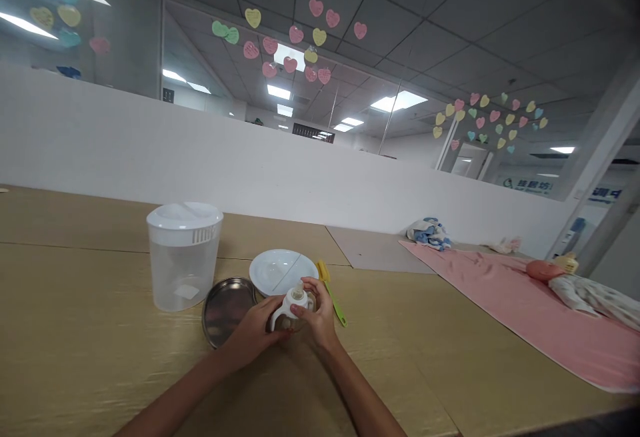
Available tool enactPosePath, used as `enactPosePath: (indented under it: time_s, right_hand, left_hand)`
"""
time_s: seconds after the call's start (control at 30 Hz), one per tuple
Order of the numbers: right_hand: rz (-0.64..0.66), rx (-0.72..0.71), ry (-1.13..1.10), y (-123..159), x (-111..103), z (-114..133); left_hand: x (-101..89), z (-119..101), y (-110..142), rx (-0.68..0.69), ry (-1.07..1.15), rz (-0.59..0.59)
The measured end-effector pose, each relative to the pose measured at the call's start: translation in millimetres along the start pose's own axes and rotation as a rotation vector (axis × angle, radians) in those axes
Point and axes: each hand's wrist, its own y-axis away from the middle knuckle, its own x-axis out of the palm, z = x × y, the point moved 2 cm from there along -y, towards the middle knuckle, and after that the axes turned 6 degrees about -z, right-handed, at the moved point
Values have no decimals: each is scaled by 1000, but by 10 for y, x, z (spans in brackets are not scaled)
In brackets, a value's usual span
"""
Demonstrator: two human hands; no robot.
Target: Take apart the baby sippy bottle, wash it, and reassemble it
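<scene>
"Head view: what's furthest left on the tabletop [75, 304]?"

"A clear plastic container [183, 277] with a white lid [184, 216]. A small white slip lies inside, near the bottom."

"And beside it?"

"A round steel tray [227, 312], then a white bowl [279, 270]. I can't make out anything in the bowl."

"Your hands?"

"My left hand [253, 330] and right hand [315, 310] are both closed around a white-handled baby bottle [293, 307], in front of the bowl. I can't tell what's inside it."

"Further right?"

"A yellow-green silicone spatula [331, 294], then a doll [565, 280] lying on a pink mat [505, 297]."
</scene>
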Motion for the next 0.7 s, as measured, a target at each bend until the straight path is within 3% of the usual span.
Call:
enactPosePath:
  time_s: [0.33, 0.6, 0.7]
  right_hand:
    - [23, 75, -59, -52, -11, 27]
    - [297, 237, -206, -61, -6, 85]
    - [179, 165, -147, -92, -56, -15]
  left_hand:
    - [-9, 54, -8, 25, 6, -10]
    - [-46, 111, -3, -22, 42, 61]
    - [-28, 98, -4, -12, 13, 47]
